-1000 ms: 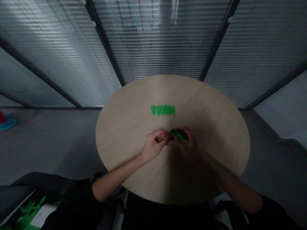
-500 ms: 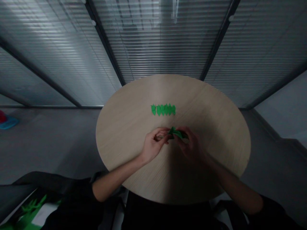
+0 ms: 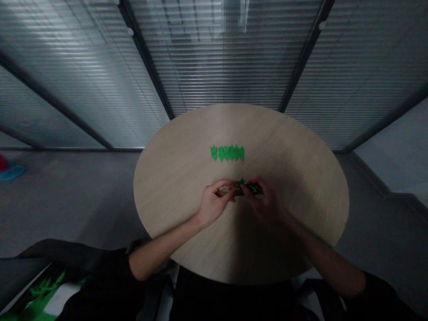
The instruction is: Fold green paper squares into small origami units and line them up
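Between my two hands is a small piece of green folded paper [image 3: 253, 189], partly hidden by the fingers. My left hand [image 3: 216, 198] pinches its left end with thumb and fingertips. The thumb and fingers of my right hand [image 3: 265, 198] are closed on its right side. Farther back on the table lies a row of several small green folded paper pieces [image 3: 231, 153] with pointed ends, standing side by side. The leftmost piece sits slightly apart from the others.
The round wooden table [image 3: 174, 160] stands before a glass wall with blinds [image 3: 224, 71]. At lower left, an open dark bag [image 3: 36, 252] shows green items [image 3: 47, 287] and a white sheet [image 3: 62, 299]. A red and blue object [image 3: 11, 171] lies on the floor at far left.
The upper flap of the green paper between my hands has gone down, and less of it shows above the fingers. My hands have barely shifted.
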Action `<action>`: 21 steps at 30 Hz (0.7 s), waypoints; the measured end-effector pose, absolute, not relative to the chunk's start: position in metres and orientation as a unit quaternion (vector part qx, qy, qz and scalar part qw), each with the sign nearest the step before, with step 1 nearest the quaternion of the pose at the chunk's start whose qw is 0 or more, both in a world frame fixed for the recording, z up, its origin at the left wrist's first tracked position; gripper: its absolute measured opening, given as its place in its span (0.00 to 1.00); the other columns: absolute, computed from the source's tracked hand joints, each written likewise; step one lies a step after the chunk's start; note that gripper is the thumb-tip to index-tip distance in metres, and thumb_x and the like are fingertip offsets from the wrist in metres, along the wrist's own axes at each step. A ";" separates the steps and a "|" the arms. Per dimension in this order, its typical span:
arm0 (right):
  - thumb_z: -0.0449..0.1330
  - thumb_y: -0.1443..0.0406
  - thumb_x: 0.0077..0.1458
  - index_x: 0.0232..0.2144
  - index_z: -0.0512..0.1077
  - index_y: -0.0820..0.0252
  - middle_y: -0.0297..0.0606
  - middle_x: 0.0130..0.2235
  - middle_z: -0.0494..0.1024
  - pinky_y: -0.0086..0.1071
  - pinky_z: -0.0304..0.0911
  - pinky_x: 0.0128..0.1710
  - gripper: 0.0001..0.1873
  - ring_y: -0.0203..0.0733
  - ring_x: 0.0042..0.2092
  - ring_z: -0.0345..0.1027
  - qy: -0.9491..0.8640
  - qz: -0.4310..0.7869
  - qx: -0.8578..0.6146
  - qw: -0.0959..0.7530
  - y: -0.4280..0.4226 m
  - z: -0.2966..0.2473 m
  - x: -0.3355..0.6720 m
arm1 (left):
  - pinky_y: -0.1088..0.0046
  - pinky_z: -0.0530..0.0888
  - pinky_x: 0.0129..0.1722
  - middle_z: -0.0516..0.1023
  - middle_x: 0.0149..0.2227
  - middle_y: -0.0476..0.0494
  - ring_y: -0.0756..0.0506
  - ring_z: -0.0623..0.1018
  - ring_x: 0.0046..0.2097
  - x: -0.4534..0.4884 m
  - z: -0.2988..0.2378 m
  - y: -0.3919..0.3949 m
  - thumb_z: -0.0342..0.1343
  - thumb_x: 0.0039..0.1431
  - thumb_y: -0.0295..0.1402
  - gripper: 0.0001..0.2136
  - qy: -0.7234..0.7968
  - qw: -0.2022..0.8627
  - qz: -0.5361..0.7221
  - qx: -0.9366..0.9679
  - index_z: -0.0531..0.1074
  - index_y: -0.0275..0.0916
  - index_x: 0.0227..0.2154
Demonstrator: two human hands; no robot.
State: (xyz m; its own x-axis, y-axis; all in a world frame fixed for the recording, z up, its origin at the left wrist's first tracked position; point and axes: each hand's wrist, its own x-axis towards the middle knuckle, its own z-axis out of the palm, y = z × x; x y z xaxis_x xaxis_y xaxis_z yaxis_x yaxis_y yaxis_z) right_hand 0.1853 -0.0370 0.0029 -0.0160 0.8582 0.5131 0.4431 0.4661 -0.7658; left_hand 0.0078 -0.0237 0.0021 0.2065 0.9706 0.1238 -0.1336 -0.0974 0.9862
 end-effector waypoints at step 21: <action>0.63 0.63 0.63 0.34 0.71 0.55 0.34 0.31 0.77 0.33 0.68 0.33 0.05 0.39 0.31 0.72 -0.685 0.204 -0.475 0.514 -0.040 0.006 0.186 | 0.75 0.81 0.28 0.82 0.29 0.44 0.50 0.79 0.27 0.007 0.008 -0.024 0.69 0.58 0.41 0.13 0.378 0.570 0.455 0.570 0.81 0.34 0.34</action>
